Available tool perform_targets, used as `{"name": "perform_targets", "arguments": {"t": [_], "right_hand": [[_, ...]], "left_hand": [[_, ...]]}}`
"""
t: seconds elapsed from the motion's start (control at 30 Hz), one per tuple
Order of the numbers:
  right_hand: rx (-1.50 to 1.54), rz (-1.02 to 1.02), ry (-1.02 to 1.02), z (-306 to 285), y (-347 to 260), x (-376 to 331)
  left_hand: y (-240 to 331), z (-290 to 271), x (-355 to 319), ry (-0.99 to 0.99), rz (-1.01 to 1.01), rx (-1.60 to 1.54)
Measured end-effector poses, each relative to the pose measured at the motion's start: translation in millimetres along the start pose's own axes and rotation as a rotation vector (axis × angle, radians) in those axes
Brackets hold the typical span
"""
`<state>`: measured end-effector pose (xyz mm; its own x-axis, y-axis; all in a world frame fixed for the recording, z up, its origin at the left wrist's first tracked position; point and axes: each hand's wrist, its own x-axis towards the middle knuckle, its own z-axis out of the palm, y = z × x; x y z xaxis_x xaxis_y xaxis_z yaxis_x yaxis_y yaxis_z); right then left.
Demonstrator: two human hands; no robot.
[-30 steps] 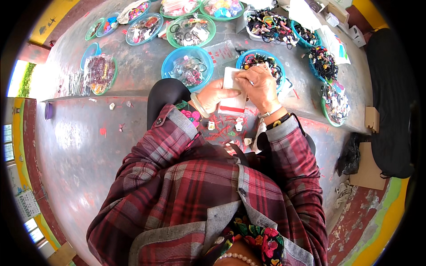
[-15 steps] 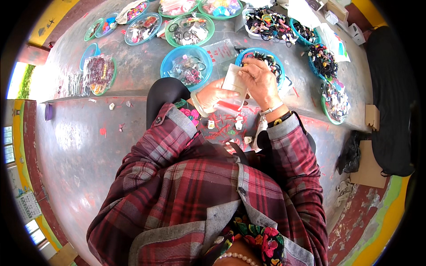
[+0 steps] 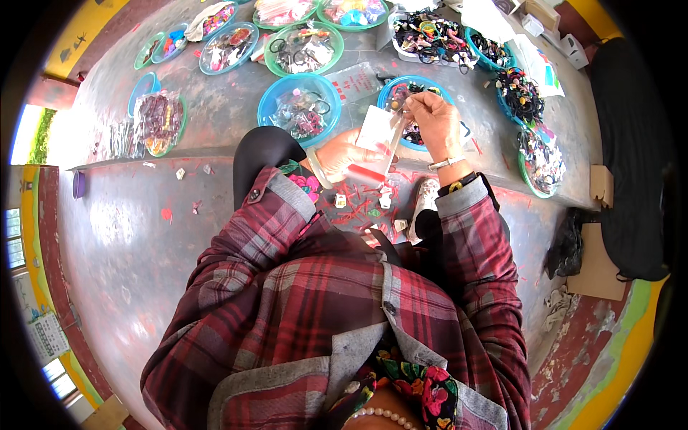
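My left hand (image 3: 342,158) is closed on a small clear plastic bag (image 3: 393,149) with a white card (image 3: 376,127) in or against it and a red strip along its lower end. At the bag's upper right edge, the fingertips of my right hand (image 3: 438,123) are pinched together. Whatever lies between them is too small to make out. Just behind both hands stands a blue bowl (image 3: 438,87) of dark hair ties with small coloured trims, partly covered by my right hand. A second blue bowl (image 3: 269,93), holding hair ties and plastic packets, sits beyond my left hand.
A green bowl (image 3: 337,41), a white basket (image 3: 459,64) of hair ties and several other bowls stand farther back. A flat plastic bag (image 3: 356,80) lies between the two near bowls. Red scraps (image 3: 355,204) litter the floor below my hands, beside my shoe (image 3: 424,204).
My right hand has shifted slightly right and up, away from the white card, uncovering more of the clear bag. My left hand keeps its hold, with the bag tilted a little differently.
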<state>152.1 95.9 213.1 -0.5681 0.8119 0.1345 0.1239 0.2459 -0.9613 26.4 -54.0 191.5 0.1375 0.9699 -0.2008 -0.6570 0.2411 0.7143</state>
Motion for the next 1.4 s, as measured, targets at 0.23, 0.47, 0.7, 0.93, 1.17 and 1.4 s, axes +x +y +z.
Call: {"name": "perform_targets", "arguments": {"t": [0.23,0.47,0.7,0.93,1.17,1.4], "right_hand": [[0.098,0.134,0.177,-30,-27,7],[0.076,0.184,0.061,-26,-26,6],[0.293,0.253,-0.038,-14,-25,6],[0.625,0.435,-0.115,-25,-8,7],[0.858,0.553,-0.265,-21,-4,5],[0.897,0.509,-0.134,-6,-3,0]], "left_hand": [[-50,-56,24,0.402,-0.140,0.028],[-133,-145,60,0.737,-0.161,0.282],[-127,-176,80,0.988,0.325,0.413],[-55,-68,67,0.724,0.444,0.389],[18,-2,26,0.399,0.522,0.205],[21,27,2,0.315,0.432,0.069]]}}
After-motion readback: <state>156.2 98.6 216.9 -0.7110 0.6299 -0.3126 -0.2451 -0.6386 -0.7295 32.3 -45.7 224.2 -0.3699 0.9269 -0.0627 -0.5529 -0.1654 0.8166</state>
